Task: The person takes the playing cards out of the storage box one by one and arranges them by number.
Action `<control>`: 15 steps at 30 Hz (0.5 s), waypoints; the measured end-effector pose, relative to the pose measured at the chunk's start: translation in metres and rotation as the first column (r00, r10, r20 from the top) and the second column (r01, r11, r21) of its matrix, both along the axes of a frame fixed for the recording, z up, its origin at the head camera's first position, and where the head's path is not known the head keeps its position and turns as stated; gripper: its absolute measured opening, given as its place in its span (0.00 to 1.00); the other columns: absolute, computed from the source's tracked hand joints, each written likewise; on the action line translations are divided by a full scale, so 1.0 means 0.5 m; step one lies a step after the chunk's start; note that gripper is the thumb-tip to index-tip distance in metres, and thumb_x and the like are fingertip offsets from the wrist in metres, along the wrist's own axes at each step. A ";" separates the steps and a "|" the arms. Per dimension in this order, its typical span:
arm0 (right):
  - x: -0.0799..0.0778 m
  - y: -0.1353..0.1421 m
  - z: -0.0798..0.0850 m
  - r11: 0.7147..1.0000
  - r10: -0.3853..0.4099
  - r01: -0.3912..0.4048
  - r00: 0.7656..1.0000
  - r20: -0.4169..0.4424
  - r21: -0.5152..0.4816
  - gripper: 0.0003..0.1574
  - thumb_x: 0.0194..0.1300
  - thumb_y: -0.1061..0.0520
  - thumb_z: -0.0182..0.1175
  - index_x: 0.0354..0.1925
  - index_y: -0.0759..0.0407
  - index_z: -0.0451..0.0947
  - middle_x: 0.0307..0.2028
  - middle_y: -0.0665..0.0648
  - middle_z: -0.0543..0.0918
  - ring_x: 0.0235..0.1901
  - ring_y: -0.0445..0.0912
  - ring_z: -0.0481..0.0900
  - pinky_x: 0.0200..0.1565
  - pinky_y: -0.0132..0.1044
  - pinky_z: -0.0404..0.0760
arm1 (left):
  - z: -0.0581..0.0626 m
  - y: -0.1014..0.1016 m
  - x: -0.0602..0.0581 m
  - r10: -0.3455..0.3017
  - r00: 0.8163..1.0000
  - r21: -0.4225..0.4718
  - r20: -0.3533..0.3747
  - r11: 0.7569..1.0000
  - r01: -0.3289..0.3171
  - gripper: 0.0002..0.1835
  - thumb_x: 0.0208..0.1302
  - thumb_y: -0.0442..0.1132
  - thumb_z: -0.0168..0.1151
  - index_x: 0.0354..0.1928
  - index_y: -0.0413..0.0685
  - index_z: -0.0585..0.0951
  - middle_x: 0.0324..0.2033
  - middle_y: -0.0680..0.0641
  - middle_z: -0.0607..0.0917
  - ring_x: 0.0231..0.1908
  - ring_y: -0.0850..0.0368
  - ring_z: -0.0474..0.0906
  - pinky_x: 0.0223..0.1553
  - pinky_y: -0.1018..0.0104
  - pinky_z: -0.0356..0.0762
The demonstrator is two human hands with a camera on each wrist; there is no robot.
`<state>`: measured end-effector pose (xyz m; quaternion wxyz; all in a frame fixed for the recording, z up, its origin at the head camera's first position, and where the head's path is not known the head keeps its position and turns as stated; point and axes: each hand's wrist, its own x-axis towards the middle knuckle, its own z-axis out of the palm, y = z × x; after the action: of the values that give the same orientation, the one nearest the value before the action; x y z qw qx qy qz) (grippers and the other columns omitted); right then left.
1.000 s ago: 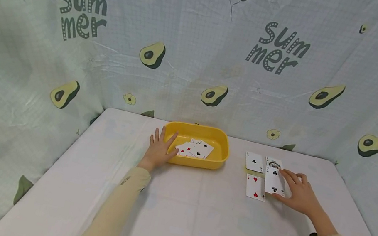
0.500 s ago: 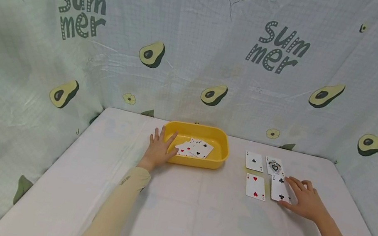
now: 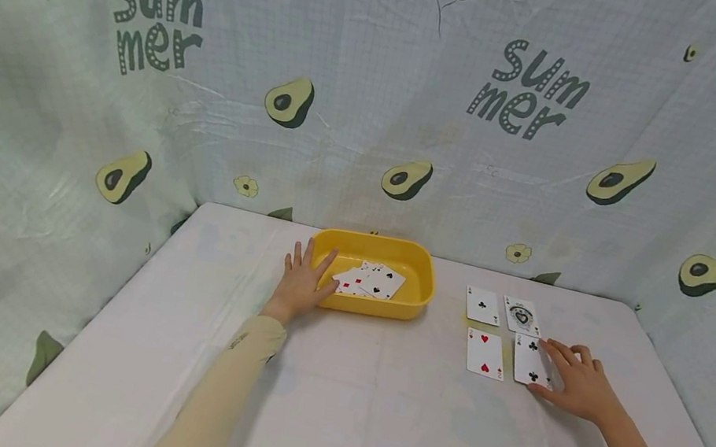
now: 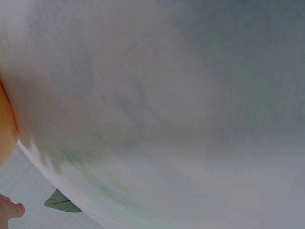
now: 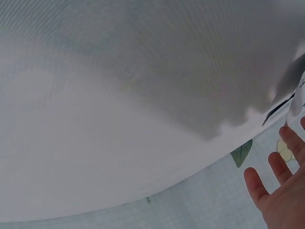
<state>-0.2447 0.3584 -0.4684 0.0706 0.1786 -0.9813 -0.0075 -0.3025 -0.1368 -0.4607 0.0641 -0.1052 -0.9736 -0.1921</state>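
In the head view, my left hand [image 3: 299, 285] lies with fingers spread on the left rim of a yellow plastic tray [image 3: 410, 313]. Several playing cards [image 3: 383, 284] lie overlapping, face up, inside it. My right hand [image 3: 577, 384] pinches a two of clubs [image 3: 529, 363] by its right side between thumb and fingers. That card lines up below an ornate ace of spades [image 3: 520, 316] and beside a two of hearts [image 3: 484, 354]. An ace of clubs [image 3: 482, 307] completes the two-by-two group. The right wrist view catches my fingers [image 5: 256, 183] and a sliver of card [image 5: 299, 100].
A white cloth covers the table [image 3: 360, 416], and a hanging cloth [image 3: 361, 40] printed with avocados rises behind it and along the sides. The tray stands near the table's back edge, left of the face-up cards.
My right hand has moved the two of clubs rightward and toward me, uncovering the ornate ace, then settled it low beside the two of hearts. The left hand keeps its place.
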 end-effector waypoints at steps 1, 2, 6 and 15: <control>-0.001 0.001 -0.002 1.000 0.001 -0.001 1.000 -0.003 0.004 0.51 0.45 0.32 0.61 0.59 0.59 0.63 0.56 0.62 0.68 0.49 0.59 0.61 0.42 0.54 0.64 | 0.000 0.000 0.000 0.000 1.000 0.002 0.000 1.000 0.000 0.33 0.63 0.55 0.44 0.68 0.60 0.50 0.68 0.32 0.40 0.65 0.28 0.33 0.62 0.36 0.38; -0.001 0.002 -0.005 1.000 0.001 -0.001 1.000 -0.007 0.009 0.51 0.45 0.31 0.61 0.59 0.59 0.63 0.56 0.62 0.68 0.49 0.59 0.61 0.42 0.54 0.64 | 0.001 0.001 0.000 0.001 1.000 0.005 0.000 1.000 -0.001 0.33 0.63 0.55 0.45 0.68 0.60 0.50 0.68 0.32 0.40 0.65 0.28 0.33 0.62 0.36 0.38; 0.000 0.005 -0.006 1.000 0.004 -0.004 1.000 -0.011 0.015 0.50 0.45 0.32 0.61 0.59 0.59 0.63 0.56 0.62 0.69 0.49 0.59 0.62 0.42 0.54 0.64 | 0.001 0.001 0.000 0.000 1.000 0.013 -0.001 1.000 0.000 0.33 0.63 0.55 0.44 0.68 0.60 0.50 0.68 0.33 0.40 0.65 0.29 0.33 0.62 0.36 0.38; 0.005 0.001 0.001 1.000 0.015 -0.016 1.000 0.014 0.018 0.49 0.46 0.32 0.60 0.59 0.58 0.62 0.57 0.60 0.67 0.49 0.58 0.62 0.42 0.54 0.64 | 0.000 0.000 -0.001 -0.007 1.000 0.015 0.002 1.000 0.007 0.33 0.63 0.56 0.44 0.68 0.61 0.50 0.68 0.32 0.40 0.65 0.29 0.33 0.62 0.36 0.37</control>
<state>-0.2422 0.3590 -0.4678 0.0621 0.1869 -0.9803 -0.0147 -0.3032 -0.1369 -0.4608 0.0632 -0.1080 -0.9718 -0.1998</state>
